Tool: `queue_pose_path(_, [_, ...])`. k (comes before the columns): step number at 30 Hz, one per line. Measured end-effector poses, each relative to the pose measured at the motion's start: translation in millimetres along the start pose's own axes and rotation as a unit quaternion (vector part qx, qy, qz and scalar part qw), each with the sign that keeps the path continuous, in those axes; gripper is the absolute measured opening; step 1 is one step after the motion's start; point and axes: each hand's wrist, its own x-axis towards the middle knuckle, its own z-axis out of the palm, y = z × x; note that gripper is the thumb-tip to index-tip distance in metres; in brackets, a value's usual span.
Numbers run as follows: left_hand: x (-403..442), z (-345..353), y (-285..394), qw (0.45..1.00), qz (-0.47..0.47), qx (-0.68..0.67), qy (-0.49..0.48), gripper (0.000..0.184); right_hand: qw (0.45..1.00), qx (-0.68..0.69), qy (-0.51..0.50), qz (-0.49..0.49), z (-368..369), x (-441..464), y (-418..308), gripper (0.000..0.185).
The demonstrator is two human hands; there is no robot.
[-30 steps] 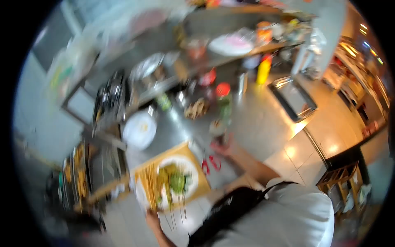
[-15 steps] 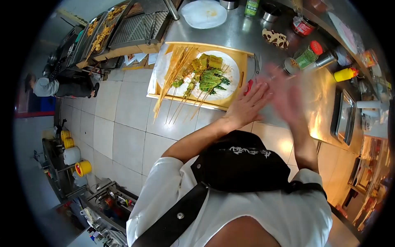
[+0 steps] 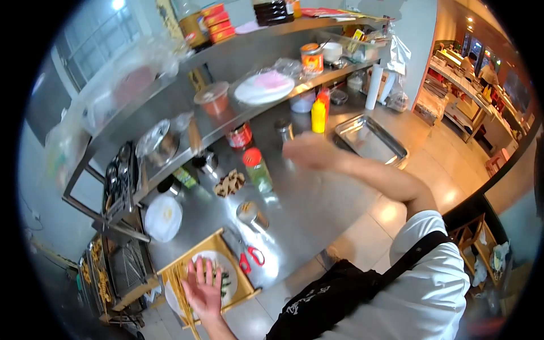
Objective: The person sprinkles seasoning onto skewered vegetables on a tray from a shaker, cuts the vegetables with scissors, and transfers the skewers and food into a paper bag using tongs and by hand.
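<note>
My left hand [image 3: 205, 288] is open, palm up and fingers spread, above the wooden tray [image 3: 247, 287]. It hides much of the white plate [image 3: 231, 277] and the green leafy skewers on it. Bare skewer sticks [image 3: 178, 288] show left of the hand. My right hand [image 3: 310, 152] is stretched over the steel counter, close to a glass shaker with a metal top [image 3: 283, 130]. Motion smears its fingers, so I cannot tell whether they touch the shaker. Red-handled scissors [image 3: 252, 259] lie beside the tray. Nearby stand a perforated-lid shaker [image 3: 252, 217] and a red-lidded jar of green flakes [image 3: 258, 171].
A yellow squeeze bottle [image 3: 319, 118] and a rectangular steel pan [image 3: 371, 140] are at the counter's right. A shelf [image 3: 221, 133] with bowls and jars runs along the back. A white plate [image 3: 164, 219] lies at the left.
The view has swung right and up towards the shelf. My hands, close together before, have parted: the left is over the tray, the right reaches across the counter.
</note>
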Motion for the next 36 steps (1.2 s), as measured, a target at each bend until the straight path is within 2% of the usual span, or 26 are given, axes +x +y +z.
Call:
queue_pose_path(1, [-5.6, -9.1, -10.3, 1.000, -0.001, 0.013, 0.015, 0.054, 0.997, -0.011, 0.080, -0.008, 16.7, 18.0, 51.2, 0.023])
queue_pose_path(3, [-8.1, -14.8, -40.1, 0.997, -0.002, 0.009, 0.076, 0.046, 0.976, -0.023, 0.217, -0.010, -5.5, 44.5, 154.6, 0.023])
queue_pose_path(4, [-8.4, -4.8, -57.1, 0.992, -0.004, 0.001, 0.123, 0.042, 0.961, -0.015, 0.275, 0.003, -21.9, 48.7, 199.6, 0.024])
queue_pose_path(5, [-5.3, 19.4, -70.7, 0.988, -0.016, -0.068, 0.136, 0.036, 0.931, -0.007, 0.360, 0.056, -37.1, 64.4, 244.8, 0.025])
queue_pose_path(6, [-6.4, 39.7, -83.7, 0.978, -0.030, -0.140, 0.154, 0.030, 0.918, -0.017, 0.388, 0.080, -58.8, 82.6, 294.8, 0.027])
queue_pose_path(8, [7.7, 50.0, -112.8, 0.976, -0.038, -0.112, 0.183, 0.030, 0.881, -0.012, 0.442, 0.168, -110.5, 104.7, 363.4, 0.028])
queue_pose_path(9, [14.4, 54.6, -124.6, 0.975, -0.041, -0.098, 0.197, 0.031, 0.886, -0.017, 0.425, 0.185, -128.5, 120.0, 394.6, 0.030])
queue_pose_path(11, [22.0, 72.9, -142.4, 0.981, -0.039, -0.107, 0.155, 0.030, 0.904, -0.034, 0.385, 0.184, -144.9, 154.6, 436.1, 0.034])
queue_pose_path(16, [17.4, 116.6, -157.6, 0.979, -0.036, -0.137, 0.149, 0.025, 0.936, -0.159, 0.299, 0.097, -111.6, 232.7, 470.9, 0.038])
queue_pose_path(17, [13.8, 104.1, -159.7, 0.980, -0.028, -0.091, 0.177, 0.022, 0.910, -0.221, 0.337, 0.100, -101.6, 236.2, 471.8, 0.031])
queue_pose_path(20, [4.2, 83.8, -168.5, 0.977, -0.014, -0.102, 0.189, 0.030, 0.943, -0.226, 0.215, 0.116, -100.4, 246.2, 481.0, 0.021])
queue_pose_path(21, [7.8, 100.9, -170.0, 0.978, -0.027, -0.076, 0.193, 0.041, 0.936, -0.240, 0.237, 0.104, -103.3, 240.3, 482.9, 0.018])
queue_pose_path(24, [6.6, 100.2, -181.5, 0.967, -0.022, -0.080, 0.241, 0.049, 0.920, -0.250, 0.297, 0.060, -116.3, 221.5, 472.3, 0.013])
queue_pose_path(25, [7.9, 101.2, -182.6, 0.976, -0.035, -0.063, 0.204, 0.048, 0.919, -0.235, 0.313, 0.050, -119.1, 214.3, 471.3, 0.012])
queue_pose_path(26, [10.7, 105.0, -183.9, 0.970, -0.030, -0.056, 0.237, 0.049, 0.916, -0.221, 0.331, 0.041, -123.0, 206.4, 469.7, 0.012])
queue_pose_path(28, [14.8, 111.0, -187.3, 0.953, -0.016, -0.044, 0.300, 0.049, 0.932, -0.210, 0.289, 0.060, -131.5, 193.4, 463.0, 0.014])
queue_pose_path(32, [12.4, 102.9, -188.1, 0.973, -0.012, -0.051, 0.223, 0.050, 0.930, -0.225, 0.280, 0.072, -134.5, 200.1, 473.8, 0.019])
queue_pose_path(35, [13.8, 99.0, -188.1, 0.988, 0.005, -0.046, 0.144, 0.055, 0.876, -0.121, 0.439, 0.159, -132.0, 192.4, 478.3, 0.018])
queue_pose_path(36, [15.4, 99.9, -188.5, 0.984, 0.006, -0.024, 0.177, 0.046, 0.843, -0.107, 0.492, 0.189, -132.3, 187.9, 474.2, 0.017])
